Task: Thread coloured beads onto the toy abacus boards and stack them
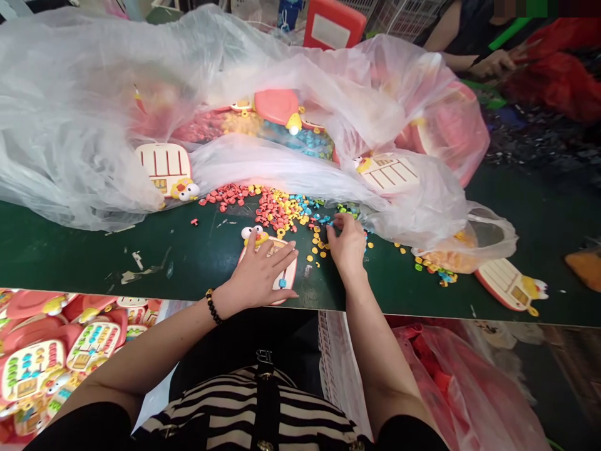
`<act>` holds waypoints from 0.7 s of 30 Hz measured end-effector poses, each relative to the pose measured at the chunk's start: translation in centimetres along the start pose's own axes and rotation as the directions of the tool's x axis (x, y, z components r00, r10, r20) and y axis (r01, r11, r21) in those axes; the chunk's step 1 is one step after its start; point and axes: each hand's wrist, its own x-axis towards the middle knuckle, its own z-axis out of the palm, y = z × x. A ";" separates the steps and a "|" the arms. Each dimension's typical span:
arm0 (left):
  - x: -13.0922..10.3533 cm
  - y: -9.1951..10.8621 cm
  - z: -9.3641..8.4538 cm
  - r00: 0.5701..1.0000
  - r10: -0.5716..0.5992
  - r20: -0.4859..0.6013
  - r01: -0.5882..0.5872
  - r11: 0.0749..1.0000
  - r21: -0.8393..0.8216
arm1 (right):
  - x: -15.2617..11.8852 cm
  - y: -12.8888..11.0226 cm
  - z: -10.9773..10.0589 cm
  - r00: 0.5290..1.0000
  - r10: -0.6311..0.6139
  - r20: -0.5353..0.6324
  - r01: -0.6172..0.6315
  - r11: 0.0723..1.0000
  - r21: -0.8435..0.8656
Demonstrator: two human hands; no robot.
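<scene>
My left hand [260, 272] lies with spread fingers on top of a red-rimmed, cream toy board [290, 275] at the table's front edge. A duck-like head with bulging eyes sticks out at the board's top left, and one blue piece [282, 283] sits on its lower right slot. My right hand [347, 244] reaches to the small blue and green pieces [350, 208], its fingertips bent together among them; whatever they pinch is too small to name. Red pieces [270, 210] and yellow pieces [315, 241] are scattered between the hands.
Clear plastic bags [282, 166] run along the back of the green table [188, 250]. Other slotted boards lie at left [164, 161], at right [392, 174] and far right [502, 282]. Boards with pieces [35, 369] are heaped below left. Another person's hand [493, 64] is at upper right.
</scene>
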 end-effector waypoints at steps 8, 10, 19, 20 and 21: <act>0.1 -0.2 0.1 1.000 0.019 -0.024 -0.021 0.998 -0.067 | -3.8 -5.5 -1.2 0.999 -0.049 0.001 0.044 0.903 0.427; 0.1 -0.3 0.2 0.999 0.035 -0.028 -0.037 0.996 -0.077 | -4.4 -5.8 -1.0 1.000 -0.025 0.013 0.016 0.872 0.489; -1.8 0.0 -0.4 0.985 -0.089 -0.148 0.063 0.984 -0.169 | -5.9 -5.8 -0.9 0.974 -0.172 0.148 0.101 0.913 0.396; -2.2 0.3 -0.5 0.986 -0.104 -0.134 0.081 0.983 -0.164 | -6.1 -6.0 -0.7 0.968 -0.190 0.164 0.116 0.918 0.378; -2.6 0.5 -0.5 0.986 -0.121 -0.114 0.103 0.983 -0.154 | -6.2 -6.2 -0.4 0.963 -0.206 0.174 0.133 0.924 0.358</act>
